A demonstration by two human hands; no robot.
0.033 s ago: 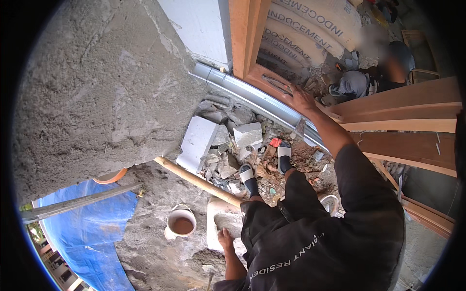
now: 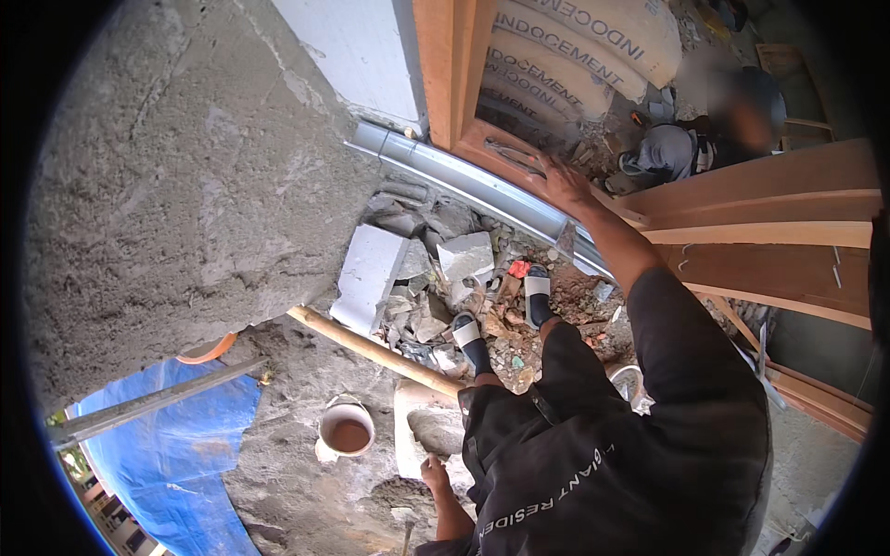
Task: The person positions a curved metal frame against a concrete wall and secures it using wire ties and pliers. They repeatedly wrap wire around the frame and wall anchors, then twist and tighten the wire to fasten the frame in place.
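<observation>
My right arm reaches forward to a wooden sill (image 2: 505, 165). On that sill lies a slim pair of metal pliers (image 2: 512, 156). My right hand (image 2: 567, 185) is at their handle ends, fingers closing around them; part of the grip is hidden. Below the sill runs a shiny metal channel (image 2: 464, 181). My left hand (image 2: 435, 473) hangs low at my side with its fingers curled, above the edge of a pale trough (image 2: 405, 435). Whether it holds anything small does not show.
Rubble (image 2: 431, 315) and a white block (image 2: 369, 273) surround my feet. A wooden pole (image 2: 371, 350), a bucket (image 2: 348, 429) and a blue tarp (image 2: 185, 445) lie leftward. Cement sacks (image 2: 575, 56) and a crouching person (image 2: 672, 153) are beyond the wooden frame.
The whole view has shifted slightly. My left hand has dropped a little toward me, while my right hand stays by the pliers.
</observation>
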